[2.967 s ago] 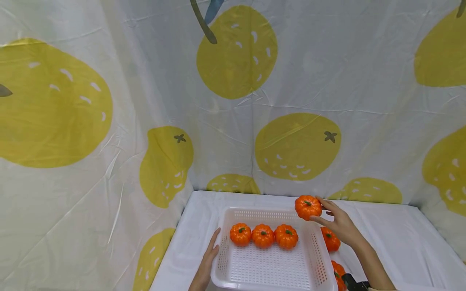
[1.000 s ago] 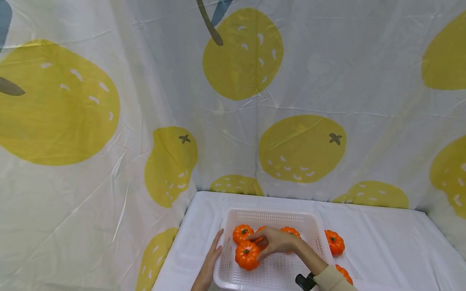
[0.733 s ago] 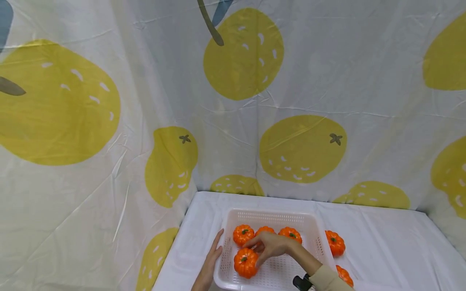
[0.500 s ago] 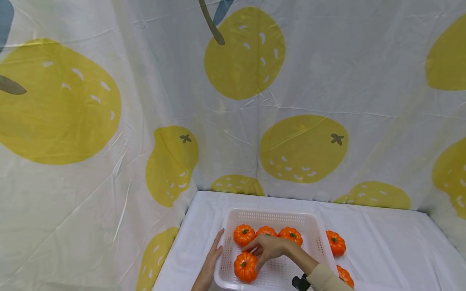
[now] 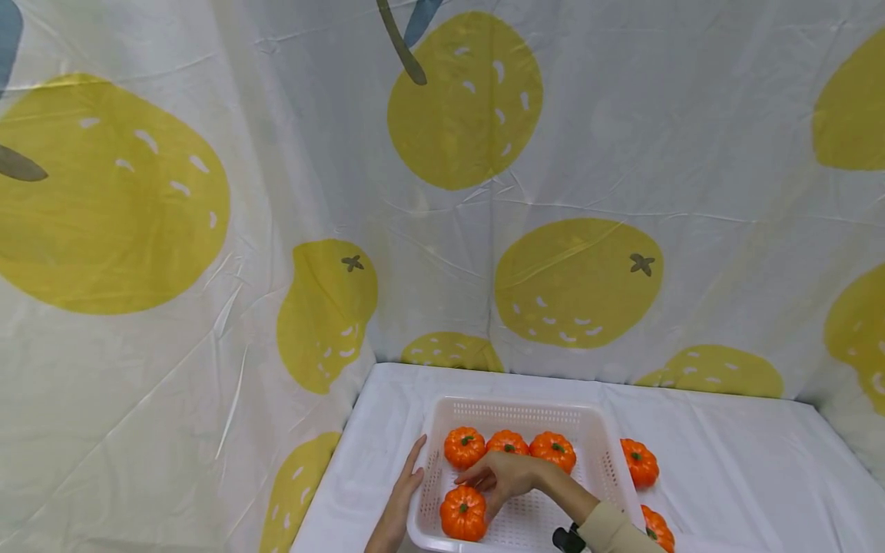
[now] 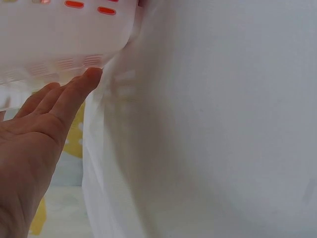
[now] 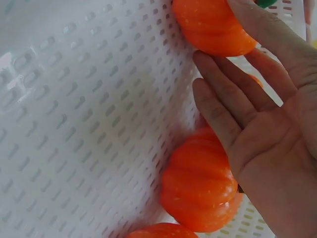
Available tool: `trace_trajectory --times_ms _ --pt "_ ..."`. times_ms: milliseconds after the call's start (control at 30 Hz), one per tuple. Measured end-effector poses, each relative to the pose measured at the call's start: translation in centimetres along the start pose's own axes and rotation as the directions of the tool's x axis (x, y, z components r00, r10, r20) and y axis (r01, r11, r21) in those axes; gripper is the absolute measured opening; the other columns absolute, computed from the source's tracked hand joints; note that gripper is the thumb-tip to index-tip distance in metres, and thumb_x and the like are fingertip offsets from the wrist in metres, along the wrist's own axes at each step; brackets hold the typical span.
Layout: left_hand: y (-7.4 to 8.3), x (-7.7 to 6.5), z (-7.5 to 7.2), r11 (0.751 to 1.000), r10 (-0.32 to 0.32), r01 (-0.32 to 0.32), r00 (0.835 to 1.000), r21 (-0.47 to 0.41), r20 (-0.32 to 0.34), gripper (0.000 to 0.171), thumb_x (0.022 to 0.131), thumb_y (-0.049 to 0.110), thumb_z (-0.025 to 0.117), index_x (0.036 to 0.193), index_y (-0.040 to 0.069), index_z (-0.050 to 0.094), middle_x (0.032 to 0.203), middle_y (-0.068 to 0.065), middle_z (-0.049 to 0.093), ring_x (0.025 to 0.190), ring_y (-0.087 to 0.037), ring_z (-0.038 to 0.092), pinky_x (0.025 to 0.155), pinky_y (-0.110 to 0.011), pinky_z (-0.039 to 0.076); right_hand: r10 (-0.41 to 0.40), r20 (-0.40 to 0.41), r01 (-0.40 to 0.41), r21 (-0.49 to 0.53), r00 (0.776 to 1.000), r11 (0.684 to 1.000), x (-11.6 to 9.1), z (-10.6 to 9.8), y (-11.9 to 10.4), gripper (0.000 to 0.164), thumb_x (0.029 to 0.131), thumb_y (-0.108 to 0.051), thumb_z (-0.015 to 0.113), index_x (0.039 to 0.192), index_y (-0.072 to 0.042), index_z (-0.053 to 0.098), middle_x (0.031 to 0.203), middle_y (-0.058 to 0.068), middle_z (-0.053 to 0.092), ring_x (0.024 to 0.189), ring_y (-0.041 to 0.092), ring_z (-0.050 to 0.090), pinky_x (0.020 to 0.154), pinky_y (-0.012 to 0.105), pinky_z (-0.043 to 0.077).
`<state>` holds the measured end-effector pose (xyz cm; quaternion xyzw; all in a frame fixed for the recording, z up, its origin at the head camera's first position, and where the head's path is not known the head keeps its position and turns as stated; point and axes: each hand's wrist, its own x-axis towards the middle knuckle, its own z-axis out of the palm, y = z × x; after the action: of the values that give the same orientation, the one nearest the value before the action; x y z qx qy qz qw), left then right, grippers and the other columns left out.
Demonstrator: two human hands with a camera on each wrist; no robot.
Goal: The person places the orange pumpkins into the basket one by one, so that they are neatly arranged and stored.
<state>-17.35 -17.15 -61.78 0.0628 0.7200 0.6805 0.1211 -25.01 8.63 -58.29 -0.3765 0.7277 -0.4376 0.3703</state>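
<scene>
In the head view, a small orange toy pumpkin (image 5: pixel 463 513) sits at the front left of a white perforated plastic basket (image 5: pixel 608 472). My right hand (image 5: pixel 508 475) is beside it, thumb against its right side and fingers just behind. The right wrist view shows the fingers of my right hand (image 7: pixel 267 129) fairly straight, close to that pumpkin (image 7: pixel 215 27). Behind it, three more pumpkins stand in a row: left (image 5: pixel 464 447), middle (image 5: pixel 508 442), right (image 5: pixel 553 452). My left hand (image 5: pixel 399 499) rests with extended fingers against the basket's left outer wall.
Two more pumpkins lie outside the basket on its right, one farther back (image 5: pixel 639 463) and one nearer (image 5: pixel 658 528), partly hidden. White cloth covers the table (image 5: pixel 733 461). A fruit-printed curtain (image 5: pixel 442 269) hangs behind and at the left.
The right hand brought a pumpkin from beyond the basket's right rim to its front left. During the last second that pumpkin shifted slightly nearer. The left hand stayed on the basket wall.
</scene>
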Motion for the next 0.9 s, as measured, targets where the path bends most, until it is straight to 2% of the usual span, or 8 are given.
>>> trace_trajectory --times_ms 200,367,567,667,767,900 --pt "0.1 0.0 0.0 1.000 -0.022 0.022 1.000 0.006 -0.019 0.061 0.111 0.048 0.029 0.167 0.032 0.012 0.176 -0.012 0.004 0.159 -0.047 0.009 0.122 -0.073 0.017 0.034 -0.014 -0.034 -0.019 0.999 0.999 -0.5 -0.5 -0.1 0.058 0.084 -0.005 0.085 0.138 -0.003 0.065 0.127 0.008 0.074 0.110 0.011 0.072 0.096 0.027 0.059" --pt "0.1 0.0 -0.1 0.999 -0.042 0.042 0.999 0.002 -0.028 0.061 0.110 0.049 0.030 0.167 0.035 0.013 0.176 -0.011 0.005 0.159 -0.047 0.009 0.122 -0.073 0.017 0.031 -0.016 -0.032 -0.042 0.999 0.999 -0.5 -0.5 -0.1 0.052 0.084 -0.003 0.084 0.134 -0.006 0.069 0.117 0.006 0.077 0.099 0.008 0.074 0.087 0.021 0.060" --pt "-0.1 0.1 0.0 1.000 -0.015 0.015 1.000 -0.015 0.006 0.062 0.111 0.049 0.028 0.168 0.032 0.009 0.176 -0.013 0.002 0.158 -0.047 0.012 0.122 -0.071 0.021 0.064 -0.040 -0.065 -0.025 0.997 0.998 -0.1 0.1 -0.6 0.051 0.083 -0.001 0.084 0.132 -0.007 0.070 0.111 0.005 0.079 0.094 0.009 0.074 0.083 0.021 0.061" --pt "-0.2 0.1 0.0 1.000 -0.005 0.006 1.000 -0.028 0.015 0.061 0.112 0.048 0.027 0.168 0.032 0.009 0.176 -0.012 0.001 0.159 -0.045 0.012 0.123 -0.070 0.021 0.067 -0.043 -0.070 -0.050 0.997 0.996 -0.2 0.0 -0.9 0.051 0.084 -0.003 0.084 0.133 -0.007 0.070 0.108 0.005 0.079 0.092 0.009 0.074 0.082 0.020 0.060" --pt "-0.2 0.1 0.0 0.999 -0.009 0.009 1.000 -0.035 0.015 0.061 0.112 0.048 0.028 0.168 0.032 0.008 0.176 -0.011 0.001 0.159 -0.044 0.012 0.124 -0.069 0.020 0.052 -0.044 -0.053 -0.030 0.998 0.998 -0.9 -0.3 -1.2 0.051 0.087 -0.004 0.082 0.136 -0.003 0.067 0.109 0.011 0.078 0.091 0.010 0.075 0.082 0.020 0.060" --pt "-0.2 0.0 0.0 0.999 -0.010 0.010 1.000 -0.045 0.018 0.062 0.112 0.047 0.028 0.168 0.031 0.008 0.176 -0.013 0.001 0.159 -0.046 0.011 0.123 -0.069 0.019 0.004 -0.059 0.000 0.069 0.998 0.998 -2.7 -1.3 -1.6 0.053 0.090 -0.004 0.078 0.139 0.005 0.061 0.116 0.027 0.072 0.098 0.019 0.075 0.083 0.021 0.060"
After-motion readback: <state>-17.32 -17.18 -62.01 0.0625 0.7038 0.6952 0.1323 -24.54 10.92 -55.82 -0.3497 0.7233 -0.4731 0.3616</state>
